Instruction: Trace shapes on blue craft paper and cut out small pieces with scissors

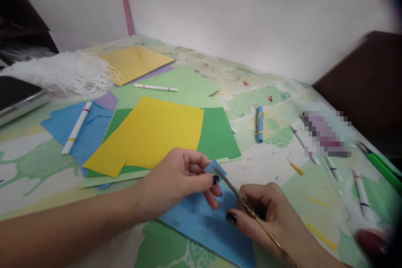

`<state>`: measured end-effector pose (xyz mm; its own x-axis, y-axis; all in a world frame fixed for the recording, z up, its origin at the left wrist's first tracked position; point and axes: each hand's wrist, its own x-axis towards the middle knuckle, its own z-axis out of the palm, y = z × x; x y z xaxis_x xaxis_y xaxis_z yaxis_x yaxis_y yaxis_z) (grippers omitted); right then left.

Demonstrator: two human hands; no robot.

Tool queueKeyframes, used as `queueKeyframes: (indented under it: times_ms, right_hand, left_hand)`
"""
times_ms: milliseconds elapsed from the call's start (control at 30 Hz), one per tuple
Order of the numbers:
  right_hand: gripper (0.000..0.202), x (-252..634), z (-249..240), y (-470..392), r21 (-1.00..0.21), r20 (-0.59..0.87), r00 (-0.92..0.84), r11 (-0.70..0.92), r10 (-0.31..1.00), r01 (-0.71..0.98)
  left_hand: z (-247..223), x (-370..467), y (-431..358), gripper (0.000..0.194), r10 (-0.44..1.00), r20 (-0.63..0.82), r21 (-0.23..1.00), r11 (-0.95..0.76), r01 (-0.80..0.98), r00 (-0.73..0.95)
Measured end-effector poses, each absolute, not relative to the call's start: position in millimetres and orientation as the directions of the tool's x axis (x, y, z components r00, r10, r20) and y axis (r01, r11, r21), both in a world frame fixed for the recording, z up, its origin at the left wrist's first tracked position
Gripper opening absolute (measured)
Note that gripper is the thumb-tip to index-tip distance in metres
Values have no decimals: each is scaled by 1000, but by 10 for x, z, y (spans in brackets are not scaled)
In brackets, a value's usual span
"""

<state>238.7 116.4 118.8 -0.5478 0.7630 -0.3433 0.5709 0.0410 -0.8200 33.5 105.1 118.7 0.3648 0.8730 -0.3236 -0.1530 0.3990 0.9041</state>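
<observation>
Pinching the small blue piece (211, 166) just below frame centre with left hand (184, 176), right hand (266, 213) gripping scissors (233, 188) against it; probably light, bendy, creases easily, so hold edges clear of blades.

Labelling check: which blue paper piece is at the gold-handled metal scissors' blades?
The small blue paper piece in the left hand; other blue papers lie on the patterned tablecloth.

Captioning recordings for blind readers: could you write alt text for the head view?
The left hand holds a small blue paper piece; the right hand holds scissors to it. Below lies a blue sheet; beyond, yellow paper atop green paper.
</observation>
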Motion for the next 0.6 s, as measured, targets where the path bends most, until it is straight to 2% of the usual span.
queueKeyframes:
  times_ms: [367, 600]
  right_hand:
    - [46, 2400, 1137, 1199, -764, -316, -541, 129, 780, 632]
    - [45, 2405, 1154, 1184, -789, -322, -557, 109, 765, 605]
  left_hand:
    - [1181, 327, 1048, 10, 863, -325, 911, 395, -116, 387]
    - [1163, 310, 1072, 12, 853, -319, 901, 407, -147, 412]
